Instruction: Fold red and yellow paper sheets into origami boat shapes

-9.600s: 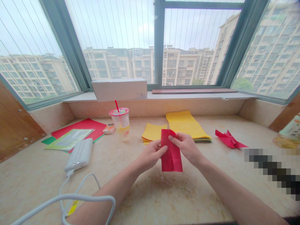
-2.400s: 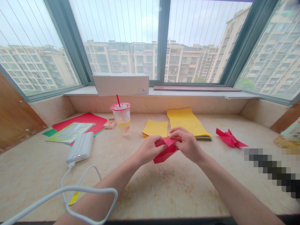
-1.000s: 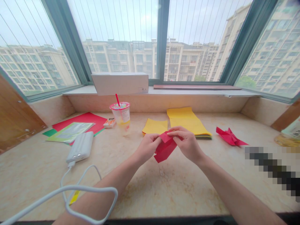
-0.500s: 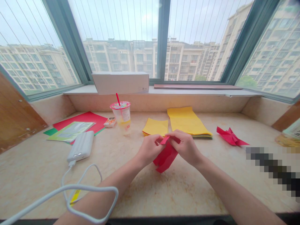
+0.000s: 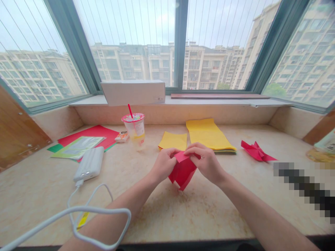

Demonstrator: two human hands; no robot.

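1. the desk [image 5: 183, 219]. your layout is unchanged: the large yellow stack [image 5: 209, 134] and the small yellow stack [image 5: 173, 140] lie just beyond your hands, and a folded red piece [image 5: 257, 152] rests off to the right, well apart from them.

2. the red paper [image 5: 184, 171]. you hold it up between both hands, above the middle of the desk. some ten seconds ago it was an upright strip; half a second ago it hung as one blunt panel; now its lower part divides into hanging corners. judged from this, the sheet is partway through shaping, its folds not yet pressed flat.

3. the hands. your left hand [image 5: 165, 163] and right hand [image 5: 205, 160] stand close together, one at each side of the paper's top, much as they stood half a second ago.

4. the grip. on each side it is nearly closed, pinching paper: your left takes the upper left edge, your right the upper right. how the fingers behind the sheet are set, you cannot tell.

5. the flap [image 5: 181, 157]. lying between the two pinches, it now shows a broader face than half a second ago, which suggests a turn toward you.
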